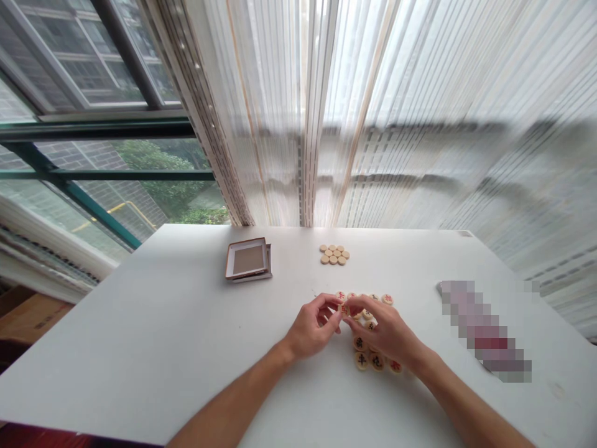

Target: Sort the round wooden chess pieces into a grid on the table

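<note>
A round wooden Chinese chess piece [344,310] with a red character is pinched between the fingertips of both hands, its face turned toward me. My left hand [314,328] reaches it from the left, thumb and fingers closed on its edge. From the other side my right hand [382,322] grips it with thumb and index finger. Under and around the right hand lie several more pieces, face up, with red or black characters, such as a black-marked piece [361,360] and a red-marked piece [387,299]. The right hand hides part of this group.
Farther back, a cluster of plain-faced pieces [334,254] lies on the white table [153,336]. To its left sits a shallow open box [249,257] with another box part beneath. A blurred-out flat object [482,330] lies on the right. Curtains [289,112] hang behind the table.
</note>
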### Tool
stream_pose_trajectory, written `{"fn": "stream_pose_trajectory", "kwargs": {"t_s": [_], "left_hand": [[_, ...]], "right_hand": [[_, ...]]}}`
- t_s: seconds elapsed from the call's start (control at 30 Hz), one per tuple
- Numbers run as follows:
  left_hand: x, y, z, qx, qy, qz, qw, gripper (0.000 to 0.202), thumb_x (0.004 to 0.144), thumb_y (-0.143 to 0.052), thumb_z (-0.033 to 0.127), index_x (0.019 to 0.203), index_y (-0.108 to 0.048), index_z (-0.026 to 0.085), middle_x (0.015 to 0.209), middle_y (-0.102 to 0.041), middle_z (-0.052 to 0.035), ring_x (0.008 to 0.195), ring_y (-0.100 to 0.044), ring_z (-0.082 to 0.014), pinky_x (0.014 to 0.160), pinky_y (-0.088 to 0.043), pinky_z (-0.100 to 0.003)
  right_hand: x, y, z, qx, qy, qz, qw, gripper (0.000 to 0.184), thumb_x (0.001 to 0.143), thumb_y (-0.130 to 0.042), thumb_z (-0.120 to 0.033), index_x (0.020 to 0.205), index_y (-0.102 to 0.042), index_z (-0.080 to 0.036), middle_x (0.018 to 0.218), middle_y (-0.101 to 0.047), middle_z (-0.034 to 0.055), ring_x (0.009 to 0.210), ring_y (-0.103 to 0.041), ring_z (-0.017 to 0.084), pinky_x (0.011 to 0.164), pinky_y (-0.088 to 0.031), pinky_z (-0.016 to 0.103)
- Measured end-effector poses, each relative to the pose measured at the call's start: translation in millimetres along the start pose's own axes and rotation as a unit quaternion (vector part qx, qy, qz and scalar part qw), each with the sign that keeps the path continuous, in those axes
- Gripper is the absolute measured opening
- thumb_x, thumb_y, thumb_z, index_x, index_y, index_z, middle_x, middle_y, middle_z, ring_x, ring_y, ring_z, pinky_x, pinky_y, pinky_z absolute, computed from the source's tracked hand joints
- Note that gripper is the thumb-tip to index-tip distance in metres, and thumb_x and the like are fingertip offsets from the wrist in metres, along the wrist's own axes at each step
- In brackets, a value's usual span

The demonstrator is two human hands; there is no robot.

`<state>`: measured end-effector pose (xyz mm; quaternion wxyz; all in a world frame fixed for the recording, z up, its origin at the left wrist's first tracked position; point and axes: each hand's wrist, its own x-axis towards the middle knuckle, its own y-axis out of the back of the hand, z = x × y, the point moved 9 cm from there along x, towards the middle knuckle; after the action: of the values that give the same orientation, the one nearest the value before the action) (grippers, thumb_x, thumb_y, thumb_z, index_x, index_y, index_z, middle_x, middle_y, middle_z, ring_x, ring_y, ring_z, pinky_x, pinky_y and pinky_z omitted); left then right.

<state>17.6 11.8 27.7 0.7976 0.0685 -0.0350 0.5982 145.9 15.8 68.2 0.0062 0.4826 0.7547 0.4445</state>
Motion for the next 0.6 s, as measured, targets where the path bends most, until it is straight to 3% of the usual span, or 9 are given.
{"fn": "stream_pose_trajectory", "kwargs": {"t_s": [0.37,0.5,0.6], "left_hand": [[-1,3.2,-2,0.047,0.008,0.020,0.999,0.031,0.090,-0.063,0.045,0.101,-0.061,0.017,0.088,-0.070,-0.0057,0.070,-0.063,-0.0132,0.062,-0.048,-0.023],[-3,1.6,7,0.147,-0.012,-0.007,0.989,0.026,0.090,-0.063,0.042,0.101,-0.065,0.019,0.085,-0.071,-0.0034,0.066,-0.059,-0.0126,0.059,-0.045,-0.024],[-6,-3.4,14,0.229,-0.052,-0.035,0.971,0.015,0.088,-0.064,0.034,0.094,-0.068,0.020,0.085,-0.071,-0.0022,0.067,-0.058,-0.0130,0.067,-0.046,-0.027]], "right_hand": [[0,2,-14,-0.014,0.043,-0.012,0.999,0.022,0.091,-0.060,-0.019,0.112,-0.061,-0.025,0.092,-0.071,0.0040,0.079,-0.068,0.018,0.074,-0.056,0.032],[3,24,-1,-0.033,0.011,0.029,0.999,0.019,0.093,-0.059,-0.027,0.111,-0.064,-0.024,0.094,-0.072,0.0057,0.084,-0.070,0.019,0.074,-0.059,0.031],[4,46,14,-0.051,-0.020,0.085,0.995,0.017,0.094,-0.057,-0.030,0.108,-0.065,-0.023,0.093,-0.072,0.0065,0.082,-0.071,0.020,0.066,-0.060,0.029]]}}
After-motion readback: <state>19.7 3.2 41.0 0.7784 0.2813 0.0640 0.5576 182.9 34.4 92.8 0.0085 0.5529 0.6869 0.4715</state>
